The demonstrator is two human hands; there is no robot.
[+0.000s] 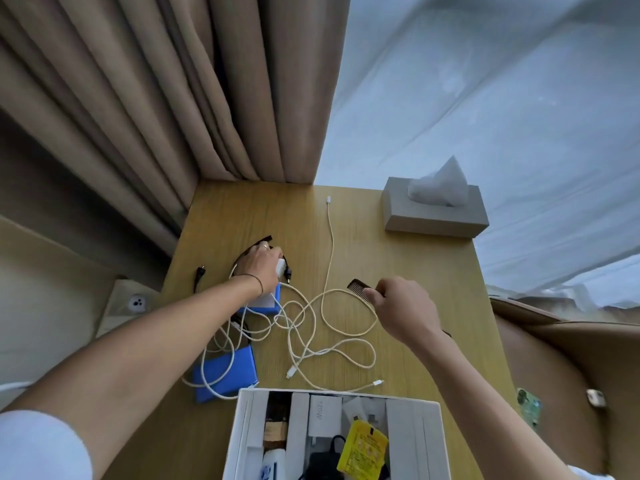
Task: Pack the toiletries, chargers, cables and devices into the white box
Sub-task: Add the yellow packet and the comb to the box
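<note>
On the wooden table my left hand grips a white charger plug at the far left, beside black cable ends. My right hand holds a dark brown comb above tangled white cables. The open white box stands at the near edge with a yellow sachet, a white adapter, a black charger and bottles inside. A blue power bank lies left of the box; a second blue-and-white device is partly under my left wrist.
A grey tissue box stands at the table's far right corner. Brown curtains hang behind the table, with a sheer white curtain to the right. A wall socket sits at the left, a tan leather chair at the right.
</note>
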